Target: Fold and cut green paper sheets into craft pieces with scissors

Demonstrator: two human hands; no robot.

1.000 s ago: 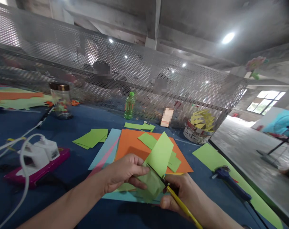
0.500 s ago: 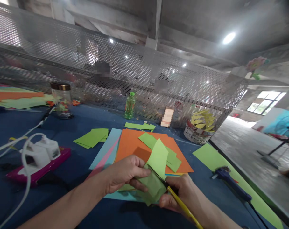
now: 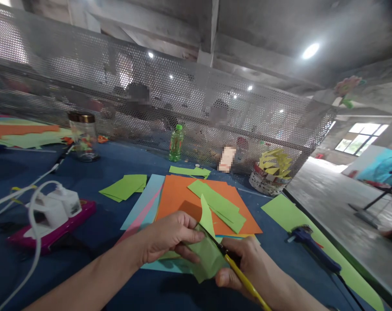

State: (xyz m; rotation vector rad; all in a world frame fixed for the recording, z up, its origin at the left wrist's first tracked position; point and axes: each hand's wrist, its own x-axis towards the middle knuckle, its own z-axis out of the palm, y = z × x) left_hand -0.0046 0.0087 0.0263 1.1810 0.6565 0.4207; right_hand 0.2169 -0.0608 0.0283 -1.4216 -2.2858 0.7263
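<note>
Head view: left hand (image 3: pixel 170 236) pinching light green paper piece (image 3: pixel 209 258), thumb on top. Paper matte, bent, narrow pointy flap sticking up. Sits low over table, just in front of orange sheet (image 3: pixel 178 196). Right hand (image 3: pixel 248 265) curled tight round yellow-handled cutter (image 3: pixel 244 280), dark tip touching paper.

Cannot make out the working end of the yellow-handled tool (image 3: pixel 244 280), buried between green paper (image 3: pixel 210 259) and right hand (image 3: pixel 252 265). Cut off at the bottom edge too, along with both forearms (image 3: pixel 86 280). Behind the mesh screen (image 3: pixel 189 86), nothing but blurred figures (image 3: pixel 138 96).
</note>
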